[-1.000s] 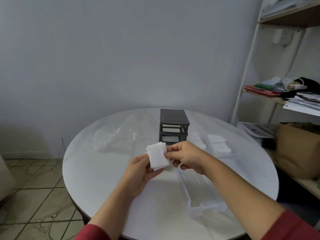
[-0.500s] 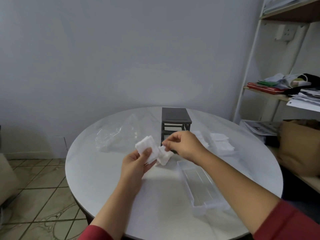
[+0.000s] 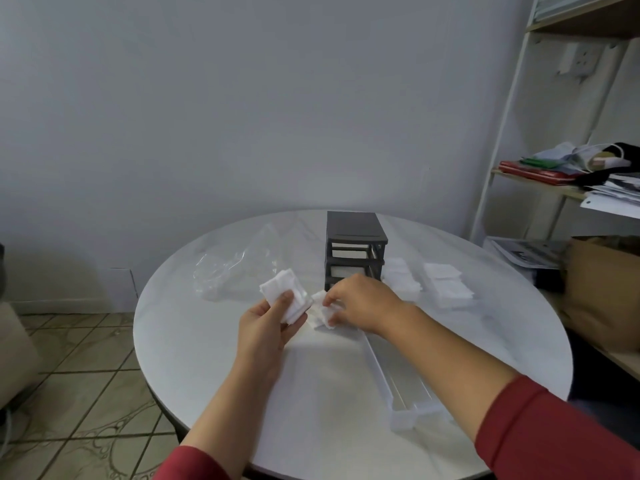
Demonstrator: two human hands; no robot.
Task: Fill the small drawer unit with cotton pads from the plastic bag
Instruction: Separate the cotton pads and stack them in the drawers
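My left hand (image 3: 268, 322) grips a stack of white cotton pads (image 3: 278, 289), thumb pressed on top. Just to its right, my right hand (image 3: 360, 303) pinches a few separate cotton pads (image 3: 322, 311) low over the table, at the far end of a clear pulled-out drawer (image 3: 403, 379). The dark grey drawer unit (image 3: 353, 251) stands behind my hands; one drawer inside it shows white. The crumpled clear plastic bag (image 3: 239, 268) lies to the left of the unit.
Two clear drawers holding white pads (image 3: 446, 282) lie right of the unit on the round white table (image 3: 194, 341). A shelf with papers (image 3: 568, 174) and a cardboard box (image 3: 606, 289) stand at the right. Tiled floor lies left.
The single stack held by both hands has been split. My right hand took some pads off and moved them right and down toward the clear drawer; my left hand keeps the rest.
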